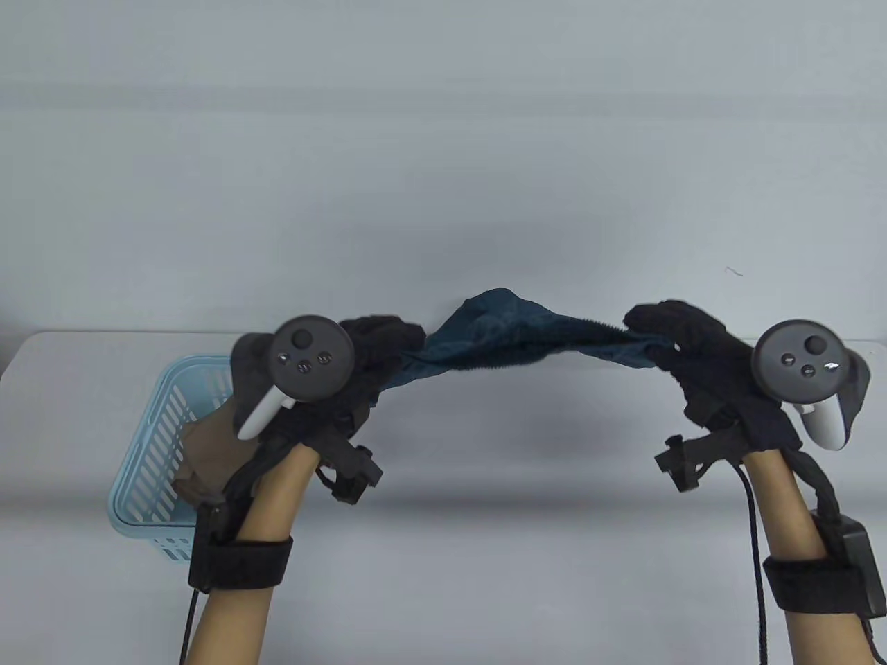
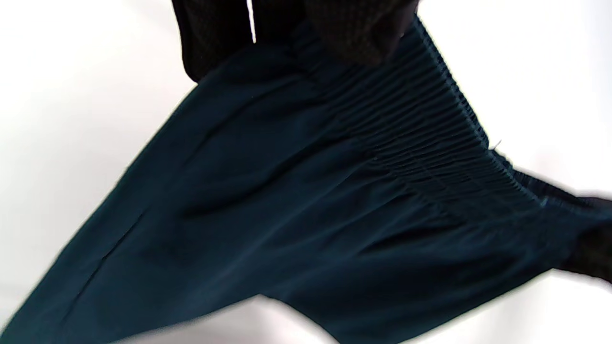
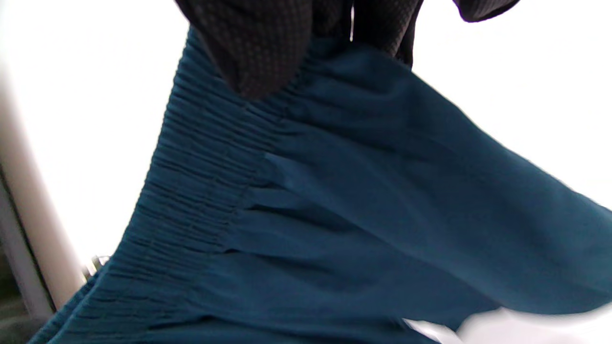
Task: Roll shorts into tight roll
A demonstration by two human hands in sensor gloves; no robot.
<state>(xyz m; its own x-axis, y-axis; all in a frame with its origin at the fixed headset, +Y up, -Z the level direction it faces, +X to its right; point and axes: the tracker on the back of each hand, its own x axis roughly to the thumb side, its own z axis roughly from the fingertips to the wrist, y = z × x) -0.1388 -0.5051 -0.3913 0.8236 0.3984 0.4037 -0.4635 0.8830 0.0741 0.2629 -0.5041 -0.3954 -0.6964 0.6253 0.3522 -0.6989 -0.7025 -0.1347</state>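
Nothing of the roll itself is made yet, as far as the pictures show: the shorts (image 1: 516, 332) hang in the air, stretched between the two hands, and not one turn of cloth has been wound. What looks to be in hand is the spreading-out, so I judge the task to be at its very start, with the laying flat on the table (image 1: 520, 540), any folding, and all of the rolling left to do. The left hand (image 1: 360, 360) pinches one end of the elastic waistband, its gloved fingers (image 2: 354, 33) curled over the gathered ribbing, and the right hand (image 1: 682, 343) grips the other end in the same way, fingers (image 3: 258, 52) closed on the band. The hands are held well apart and raised above the table, backs upward with the trackers on top, forearms coming up from below, so that the waistband runs taut from one to the other (with a small hump of loose cloth bulging up between them, nearer the left). A pale blue basket (image 1: 156, 429) sits just beside and beneath the left wrist, with something brown in it.
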